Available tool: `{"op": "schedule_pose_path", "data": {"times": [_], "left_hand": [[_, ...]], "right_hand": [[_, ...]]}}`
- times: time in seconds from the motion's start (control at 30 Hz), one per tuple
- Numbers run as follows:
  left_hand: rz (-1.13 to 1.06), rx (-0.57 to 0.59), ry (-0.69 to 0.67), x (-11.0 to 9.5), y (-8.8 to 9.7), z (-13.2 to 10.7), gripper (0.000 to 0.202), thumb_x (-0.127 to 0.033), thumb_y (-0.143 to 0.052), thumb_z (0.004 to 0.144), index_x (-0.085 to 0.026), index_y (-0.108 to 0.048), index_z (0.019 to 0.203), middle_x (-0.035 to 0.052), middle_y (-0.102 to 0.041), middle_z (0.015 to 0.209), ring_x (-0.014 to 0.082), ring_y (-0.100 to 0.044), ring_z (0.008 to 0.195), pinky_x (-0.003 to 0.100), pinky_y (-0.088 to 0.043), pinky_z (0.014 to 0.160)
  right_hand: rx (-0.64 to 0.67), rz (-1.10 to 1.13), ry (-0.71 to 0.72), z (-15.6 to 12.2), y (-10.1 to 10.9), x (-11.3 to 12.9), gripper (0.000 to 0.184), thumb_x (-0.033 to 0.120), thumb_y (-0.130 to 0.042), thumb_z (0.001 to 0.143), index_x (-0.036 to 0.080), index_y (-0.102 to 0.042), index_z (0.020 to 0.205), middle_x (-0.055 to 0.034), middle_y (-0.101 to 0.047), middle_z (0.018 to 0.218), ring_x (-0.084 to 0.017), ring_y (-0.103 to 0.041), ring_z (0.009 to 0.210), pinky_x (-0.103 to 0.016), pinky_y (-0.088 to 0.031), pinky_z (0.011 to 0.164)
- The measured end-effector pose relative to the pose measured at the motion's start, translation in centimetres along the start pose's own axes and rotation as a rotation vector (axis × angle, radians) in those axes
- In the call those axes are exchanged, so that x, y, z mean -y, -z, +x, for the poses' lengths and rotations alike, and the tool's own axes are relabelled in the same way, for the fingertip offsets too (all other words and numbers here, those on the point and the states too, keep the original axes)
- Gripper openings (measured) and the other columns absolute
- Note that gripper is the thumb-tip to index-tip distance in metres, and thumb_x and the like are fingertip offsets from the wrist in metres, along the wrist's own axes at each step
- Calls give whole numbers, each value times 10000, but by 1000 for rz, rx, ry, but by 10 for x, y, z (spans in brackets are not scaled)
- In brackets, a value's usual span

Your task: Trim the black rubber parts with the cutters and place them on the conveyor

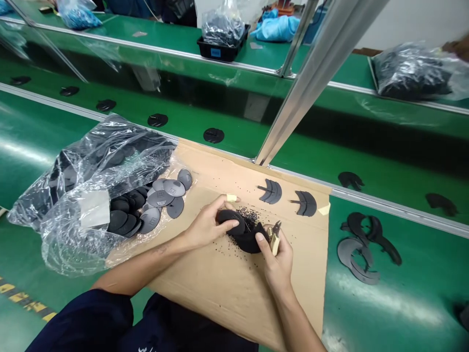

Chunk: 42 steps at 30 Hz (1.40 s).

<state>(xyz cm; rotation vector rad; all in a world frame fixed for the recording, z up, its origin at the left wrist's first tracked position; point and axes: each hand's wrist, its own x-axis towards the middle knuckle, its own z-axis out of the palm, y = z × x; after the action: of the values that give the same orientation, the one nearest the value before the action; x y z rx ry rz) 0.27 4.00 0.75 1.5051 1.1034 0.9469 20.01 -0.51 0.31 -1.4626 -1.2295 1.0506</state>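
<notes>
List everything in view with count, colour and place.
Flat oval disc: one, black, left grip.
Curved piece: one, black, right grip.
Metal cutters: one, yellow-handled, right grip.
Cardboard sheet: one, brown, underneath.
Tiny crumbs: countless, black, on cardboard.
Stemmed curved pieces: two, black, cardboard's right.
Loose discs: many, dark, left.
Large plastic bag: one, clear, left.
C-shaped pieces: several, dark, right.
Flat rounded parts: seven, black, green strip.
Metal post: one, silver, centre-right.
Rectangular tray: one, black, far bench.
Filled bags: several, blue or clear, far bench.
Grips: two, bare, centre.

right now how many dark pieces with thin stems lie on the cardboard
2: the left piece beyond the right hand, the right piece near the tape; the bag may hide others.
</notes>
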Motion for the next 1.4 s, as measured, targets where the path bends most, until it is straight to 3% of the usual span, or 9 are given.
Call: {"op": "schedule_pose_path", "data": {"times": [0.1, 0.27, 0.43, 0.57, 0.77, 0.93, 1.17, 1.4], "left_hand": [[-67, 44, 33, 2, 0, -1, 389, -308, -678, 900, -175, -566, 1248, 45, -719, 945, 170, -689, 847, 251, -557, 767], [151, 151, -166, 0, -4, -5, 320, -302, -635, 936, -191, -624, 1237, 88, -717, 1162, 218, -682, 1069, 323, -546, 956], [317, 214, -221, 5, -8, -7, 450, -382, -605, 962, -206, -545, 1372, 103, -707, 1186, 237, -684, 1066, 361, -564, 950], [394, 230, -282, 7, -11, -9, 406, -333, -496, 1017, -203, -509, 1401, 120, -663, 1242, 240, -653, 1131, 367, -555, 979], [547, 237, -370, 5, -9, -8, 344, -285, -424, 1040, -181, -544, 1345, 113, -642, 1111, 219, -653, 995, 353, -579, 889], [531, 196, -406, 7, -11, -8, 336, -276, -443, 1036, -176, -534, 1344, 109, -640, 1114, 209, -654, 991, 345, -585, 873], [357, 104, -303, 6, -15, -9, 353, -335, -489, 1022, -169, -550, 1327, 125, -646, 1211, 230, -633, 1121, 355, -544, 961], [282, 244, -262, 2, -8, -3, 268, -359, -475, 1032, -146, -639, 1045, 71, -704, 928, 180, -656, 833, 266, -516, 760]], "right_hand": [[23, 7, -9, -1, 0, 0, 352, 531, -680, 856, 192, -627, 935, -33, -637, 842, -182, -584, 751, -307, -520, 713], [118, 41, -36, -2, -1, 1, 353, 531, -706, 837, 193, -626, 903, -18, -612, 809, -167, -558, 727, -277, -493, 671], [141, 22, -34, -2, -1, 2, 349, 530, -696, 842, 194, -623, 899, -10, -600, 786, -163, -543, 708, -274, -484, 654], [142, 21, -27, -2, -2, 2, 336, 518, -695, 846, 195, -623, 903, -12, -606, 790, -166, -552, 717, -279, -494, 669], [151, 22, -29, -1, -3, 3, 325, 505, -693, 853, 192, -628, 912, -16, -624, 802, -167, -564, 727, -275, -504, 679], [142, 34, -34, -1, -4, 2, 327, 504, -706, 844, 192, -637, 912, -16, -617, 788, -167, -555, 708, -275, -498, 658], [115, 14, 17, -3, -3, 2, 290, 477, -695, 863, 200, -639, 932, -16, -623, 797, -170, -565, 711, -274, -500, 650], [143, -45, 144, -1, -1, 2, 182, 385, -674, 898, 214, -637, 949, -17, -667, 829, -173, -620, 746, -273, -519, 679]]}}
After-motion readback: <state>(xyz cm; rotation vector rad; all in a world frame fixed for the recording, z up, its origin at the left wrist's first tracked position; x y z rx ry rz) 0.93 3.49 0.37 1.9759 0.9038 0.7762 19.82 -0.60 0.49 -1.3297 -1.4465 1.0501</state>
